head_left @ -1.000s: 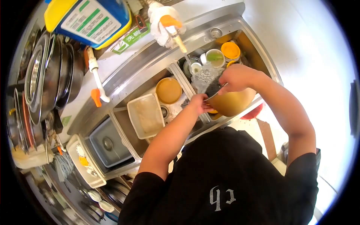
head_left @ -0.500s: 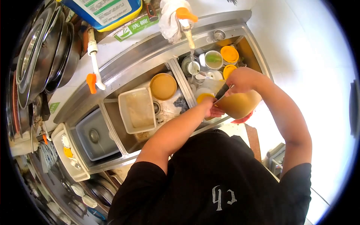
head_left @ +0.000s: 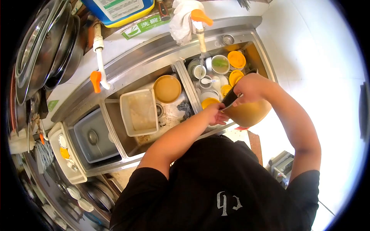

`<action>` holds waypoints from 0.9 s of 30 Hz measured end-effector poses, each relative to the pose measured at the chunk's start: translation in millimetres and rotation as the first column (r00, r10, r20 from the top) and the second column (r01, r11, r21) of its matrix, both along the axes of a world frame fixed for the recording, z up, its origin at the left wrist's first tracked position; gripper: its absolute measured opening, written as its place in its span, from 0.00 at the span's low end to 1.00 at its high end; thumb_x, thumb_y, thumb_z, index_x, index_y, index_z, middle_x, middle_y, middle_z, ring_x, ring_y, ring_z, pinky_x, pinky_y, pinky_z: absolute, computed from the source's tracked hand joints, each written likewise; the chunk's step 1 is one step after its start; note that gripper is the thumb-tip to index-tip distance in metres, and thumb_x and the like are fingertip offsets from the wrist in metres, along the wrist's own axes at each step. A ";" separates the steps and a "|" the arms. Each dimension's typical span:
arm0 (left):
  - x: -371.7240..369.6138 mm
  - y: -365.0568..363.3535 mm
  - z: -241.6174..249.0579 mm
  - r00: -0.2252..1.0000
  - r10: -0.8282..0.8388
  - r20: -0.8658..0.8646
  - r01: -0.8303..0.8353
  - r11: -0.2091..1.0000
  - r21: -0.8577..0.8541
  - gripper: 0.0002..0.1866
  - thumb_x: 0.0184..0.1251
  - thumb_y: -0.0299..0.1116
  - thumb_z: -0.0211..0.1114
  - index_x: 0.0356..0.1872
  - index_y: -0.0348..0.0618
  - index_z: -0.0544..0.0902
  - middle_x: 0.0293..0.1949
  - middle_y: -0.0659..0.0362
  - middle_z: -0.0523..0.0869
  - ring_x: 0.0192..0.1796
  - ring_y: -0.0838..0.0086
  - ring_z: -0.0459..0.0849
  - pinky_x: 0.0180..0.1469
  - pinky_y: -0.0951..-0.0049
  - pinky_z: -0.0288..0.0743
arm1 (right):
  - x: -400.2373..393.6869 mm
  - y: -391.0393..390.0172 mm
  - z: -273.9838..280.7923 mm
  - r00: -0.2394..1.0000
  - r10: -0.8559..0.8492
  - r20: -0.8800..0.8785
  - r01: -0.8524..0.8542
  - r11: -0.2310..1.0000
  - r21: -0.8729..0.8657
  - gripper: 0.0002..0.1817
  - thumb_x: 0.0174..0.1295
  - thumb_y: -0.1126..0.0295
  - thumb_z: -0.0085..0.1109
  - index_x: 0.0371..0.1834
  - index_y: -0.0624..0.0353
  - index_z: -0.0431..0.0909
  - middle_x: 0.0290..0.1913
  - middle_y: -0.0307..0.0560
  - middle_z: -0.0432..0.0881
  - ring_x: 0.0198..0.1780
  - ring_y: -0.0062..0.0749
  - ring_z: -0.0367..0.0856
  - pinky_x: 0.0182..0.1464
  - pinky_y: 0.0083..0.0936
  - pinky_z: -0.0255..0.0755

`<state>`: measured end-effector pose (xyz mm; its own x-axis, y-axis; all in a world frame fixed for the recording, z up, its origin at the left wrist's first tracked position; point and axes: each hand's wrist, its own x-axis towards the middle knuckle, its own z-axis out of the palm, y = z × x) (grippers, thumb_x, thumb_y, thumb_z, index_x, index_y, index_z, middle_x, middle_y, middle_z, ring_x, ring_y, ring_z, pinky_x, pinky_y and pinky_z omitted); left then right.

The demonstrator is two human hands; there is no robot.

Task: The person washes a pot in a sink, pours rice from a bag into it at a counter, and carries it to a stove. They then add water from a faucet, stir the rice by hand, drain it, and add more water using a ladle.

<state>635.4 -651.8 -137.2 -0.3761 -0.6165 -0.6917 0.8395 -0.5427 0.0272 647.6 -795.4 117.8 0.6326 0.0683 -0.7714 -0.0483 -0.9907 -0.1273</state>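
A large rounded metal basin (head_left: 248,113) is tilted at the front edge of the right-hand sink, its outer side reflecting yellow. My left hand (head_left: 216,114) grips its left rim, fingers partly spread beneath. Over the upper rim, my right hand (head_left: 251,88) is closed with fingers curled, and a dark strip shows between both hands. Beyond them in the sink lie a white cup with green contents (head_left: 220,64), a white spoon (head_left: 208,81), an orange lid (head_left: 236,59) and several other dishes. Water runs from the tap (head_left: 201,40) onto the dishes.
The middle sink holds a rectangular plastic tub (head_left: 139,113) and a round brown dish (head_left: 167,88). A grey tub (head_left: 94,136) sits in the left sink. Metal basins (head_left: 58,46) are stacked at upper left. A second tap (head_left: 101,69) and a blue-yellow jug (head_left: 117,10) stand behind.
My hands stay on the basin, which has tipped slightly, and more of the dark strip shows between them. The whole view has shifted a little.
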 end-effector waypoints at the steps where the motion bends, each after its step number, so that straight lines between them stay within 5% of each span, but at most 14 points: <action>1: 12.0 5.3 11.2 0.998 0.056 0.030 -0.059 0.995 0.085 0.16 0.60 0.43 0.53 0.41 0.41 0.76 0.46 0.46 0.82 0.47 0.49 0.82 0.51 0.49 0.76 | -4.2 0.2 0.7 0.999 -0.044 -0.002 0.044 0.998 0.032 0.22 0.48 0.47 0.65 0.32 0.56 0.83 0.33 0.52 0.82 0.40 0.48 0.80 0.41 0.40 0.71; 5: 55.0 15.3 18.6 0.931 0.331 0.153 -0.354 0.920 0.170 0.13 0.50 0.31 0.59 0.36 0.37 0.74 0.37 0.45 0.80 0.40 0.51 0.82 0.40 0.49 0.78 | -35.8 -5.4 -24.6 0.970 -0.229 0.085 0.212 0.961 0.178 0.29 0.49 0.41 0.62 0.33 0.60 0.81 0.31 0.55 0.82 0.37 0.53 0.80 0.40 0.40 0.71; 7: 76.5 23.6 60.9 0.703 0.232 0.673 -0.356 0.933 0.049 0.10 0.46 0.26 0.60 0.32 0.35 0.75 0.31 0.49 0.79 0.35 0.59 0.81 0.34 0.57 0.76 | -54.1 -9.0 -56.7 0.932 -0.303 0.198 0.254 0.938 0.237 0.26 0.52 0.45 0.64 0.32 0.62 0.79 0.28 0.53 0.80 0.32 0.44 0.80 0.38 0.35 0.72; 9: 86.8 27.6 62.0 0.588 0.218 0.779 -0.355 0.935 0.006 0.08 0.46 0.25 0.60 0.30 0.35 0.75 0.29 0.51 0.79 0.32 0.63 0.79 0.31 0.60 0.74 | -62.5 -9.6 -85.0 0.608 -0.778 0.159 0.649 0.602 0.464 0.23 0.52 0.50 0.66 0.31 0.63 0.78 0.29 0.53 0.81 0.32 0.36 0.80 0.40 0.30 0.72; 10: 89.8 28.6 65.4 0.467 0.205 0.860 -0.344 0.938 -0.036 0.07 0.47 0.25 0.61 0.29 0.35 0.76 0.26 0.53 0.79 0.29 0.68 0.77 0.29 0.63 0.72 | -66.3 -9.6 -100.9 0.474 -0.852 0.223 0.656 0.511 0.556 0.17 0.53 0.59 0.67 0.27 0.62 0.76 0.28 0.46 0.79 0.30 0.28 0.76 0.36 0.25 0.70; 11: 90.6 29.5 69.1 0.460 0.201 0.865 -0.339 0.940 -0.039 0.07 0.47 0.25 0.61 0.29 0.35 0.76 0.26 0.53 0.79 0.29 0.68 0.77 0.29 0.63 0.72 | -69.9 -7.7 -117.4 0.468 -0.854 0.227 0.653 0.507 0.563 0.17 0.53 0.59 0.67 0.27 0.62 0.76 0.28 0.46 0.79 0.30 0.28 0.76 0.36 0.25 0.70; 13: 89.9 32.9 84.2 0.302 0.201 0.932 -0.321 0.942 -0.099 0.06 0.47 0.22 0.60 0.30 0.35 0.77 0.27 0.55 0.80 0.28 0.70 0.76 0.29 0.72 0.69 | -73.9 0.6 -137.9 -0.164 -0.986 -0.035 0.517 -0.116 0.848 0.14 0.56 0.60 0.66 0.26 0.58 0.76 0.27 0.40 0.79 0.30 0.27 0.75 0.37 0.25 0.70; 14: 90.7 34.6 82.1 0.297 0.193 0.935 -0.311 0.945 -0.096 0.06 0.47 0.22 0.60 0.30 0.35 0.77 0.27 0.55 0.80 0.28 0.70 0.76 0.29 0.72 0.69 | -78.3 -0.3 -143.4 -0.298 -0.919 -0.259 0.357 -0.359 0.862 0.11 0.59 0.61 0.62 0.32 0.57 0.78 0.33 0.40 0.81 0.36 0.30 0.78 0.42 0.26 0.71; 15: 91.7 37.3 76.9 0.265 0.241 0.934 -0.363 0.922 -0.135 0.06 0.48 0.21 0.59 0.30 0.34 0.78 0.26 0.56 0.80 0.28 0.72 0.76 0.30 0.73 0.69 | -82.5 -1.4 -138.6 -0.308 -0.913 -0.267 0.347 -0.369 0.862 0.11 0.59 0.61 0.62 0.32 0.57 0.78 0.33 0.40 0.81 0.36 0.30 0.78 0.42 0.26 0.71; 17: 94.4 43.8 69.8 0.231 0.280 0.932 -0.399 0.901 -0.172 0.07 0.48 0.21 0.59 0.30 0.33 0.79 0.26 0.57 0.81 0.28 0.73 0.76 0.31 0.75 0.69 | -91.6 -6.9 -119.4 -0.373 -0.646 -0.666 -0.066 -0.698 0.713 0.13 0.61 0.61 0.59 0.41 0.59 0.77 0.39 0.44 0.81 0.44 0.33 0.79 0.50 0.28 0.71; 18: 96.6 47.5 67.5 0.246 0.325 0.913 -0.455 0.871 -0.187 0.07 0.48 0.20 0.58 0.30 0.33 0.79 0.27 0.57 0.81 0.28 0.74 0.76 0.31 0.75 0.69 | -102.1 -15.8 -118.1 -0.377 -0.618 -0.689 -0.093 -0.715 0.692 0.16 0.64 0.62 0.56 0.47 0.62 0.75 0.45 0.46 0.80 0.50 0.36 0.78 0.55 0.32 0.70; 25: 100.2 64.6 81.9 0.178 0.501 0.847 -0.595 0.740 -0.313 0.08 0.49 0.18 0.56 0.31 0.35 0.79 0.28 0.62 0.81 0.29 0.78 0.75 0.34 0.78 0.68 | -191.4 -54.2 -129.9 -0.379 -0.564 -0.734 -0.170 -0.737 0.654 0.18 0.65 0.61 0.54 0.51 0.62 0.72 0.51 0.48 0.78 0.53 0.39 0.76 0.58 0.37 0.69; 27: 96.7 64.6 86.2 0.182 0.540 0.822 -0.601 0.723 -0.341 0.08 0.50 0.17 0.56 0.32 0.36 0.80 0.28 0.63 0.81 0.29 0.78 0.74 0.33 0.78 0.67 | -213.4 -59.7 -147.2 -0.299 -0.509 -0.807 -0.189 -0.797 0.573 0.18 0.65 0.61 0.53 0.53 0.61 0.71 0.51 0.49 0.77 0.53 0.43 0.76 0.58 0.41 0.69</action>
